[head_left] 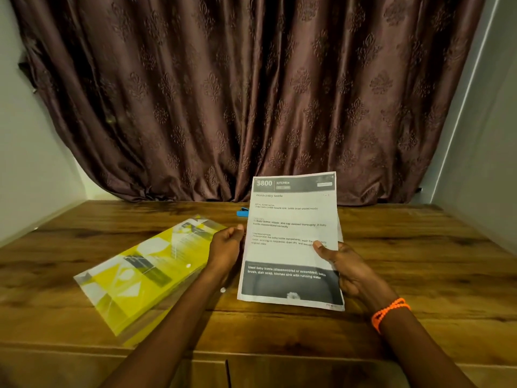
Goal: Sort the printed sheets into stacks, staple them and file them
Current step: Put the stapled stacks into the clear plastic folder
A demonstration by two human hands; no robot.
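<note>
Both hands, left hand (226,247) and right hand (347,267), grip printed sheets (291,242) (upright).

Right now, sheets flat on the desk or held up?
Held up: both hands, left hand and right hand, grip the printed sheets upright above the wooden desk.

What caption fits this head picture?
Both hands hold printed sheets upright above the wooden table.

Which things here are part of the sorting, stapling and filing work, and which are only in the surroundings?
Part of the work:
- printed sheets, held upright by left hand and right hand
- yellow plastic folder, flat on the table
- blue stapler, mostly hidden behind the sheets

Only surroundings:
- brown curtain
- wooden table
- orange wristband
</note>
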